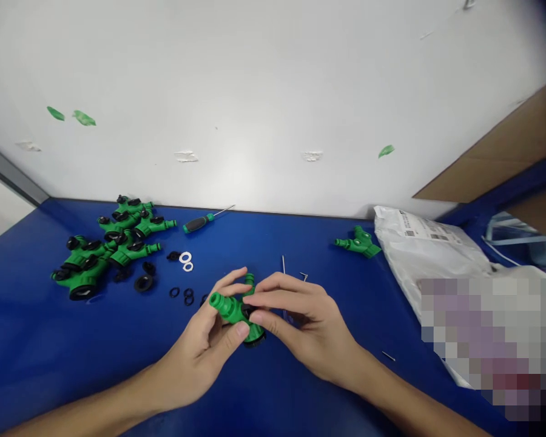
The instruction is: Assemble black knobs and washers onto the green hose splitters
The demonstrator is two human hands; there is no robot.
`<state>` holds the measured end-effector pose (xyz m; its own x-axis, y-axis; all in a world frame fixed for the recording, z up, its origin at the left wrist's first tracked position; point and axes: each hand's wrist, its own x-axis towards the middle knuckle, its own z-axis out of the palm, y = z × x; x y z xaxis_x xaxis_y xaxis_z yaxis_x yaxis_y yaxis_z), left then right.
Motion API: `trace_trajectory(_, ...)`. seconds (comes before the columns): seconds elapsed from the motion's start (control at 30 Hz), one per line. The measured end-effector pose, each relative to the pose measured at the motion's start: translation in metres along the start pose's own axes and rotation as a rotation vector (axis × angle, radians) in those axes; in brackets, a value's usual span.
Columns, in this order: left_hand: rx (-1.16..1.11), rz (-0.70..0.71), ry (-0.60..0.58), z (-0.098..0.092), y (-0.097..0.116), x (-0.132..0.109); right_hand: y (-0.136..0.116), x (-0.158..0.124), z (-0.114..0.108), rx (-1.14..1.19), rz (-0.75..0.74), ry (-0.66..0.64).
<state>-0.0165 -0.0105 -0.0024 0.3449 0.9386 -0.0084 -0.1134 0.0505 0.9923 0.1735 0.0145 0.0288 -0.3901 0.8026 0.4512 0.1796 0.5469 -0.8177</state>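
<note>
Here, L hand (195,352) gripping 1 grn connector (227,308), R hand (321,328) pinching 1 blk knob (247,311), 2 wht rings (186,263)

The left hand (198,352) and the right hand (316,321) are both bare, with slim, long fingers (277,300). The left thumb (230,343) shows a short, rounded nail (242,328). The left forearm (118,394) and the right forearm (391,385) are slender and also bare, as far as the view shows them.

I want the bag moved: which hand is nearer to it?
Right. The right hand is left of the bag, apart from it; the left hand is farther left, holding a green fitting.
</note>
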Motion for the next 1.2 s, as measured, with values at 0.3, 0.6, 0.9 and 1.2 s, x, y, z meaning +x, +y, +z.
trace_trajectory(0.3, -0.048, 0.035, 0.033, -0.003, 0.002, 0.007, -0.007, 0.031, -0.006, -0.024, 0.073, -0.222)
trace_trajectory(0.6, 0.079, 0.107, 0.089, -0.007, 0.001, 0.005, -0.006, 0.033, -0.003, -0.004, 0.085, -0.239)
trace_trajectory(0.9, 0.102, 0.108, -0.016, -0.010, 0.005, 0.006, -0.008, 0.033, -0.010, -0.036, 0.114, -0.282)
trace_trajectory(1.2, 0.104, 0.225, -0.031, -0.010, 0.001, 0.005, -0.023, 0.036, -0.009, 0.043, 0.259, -0.202)
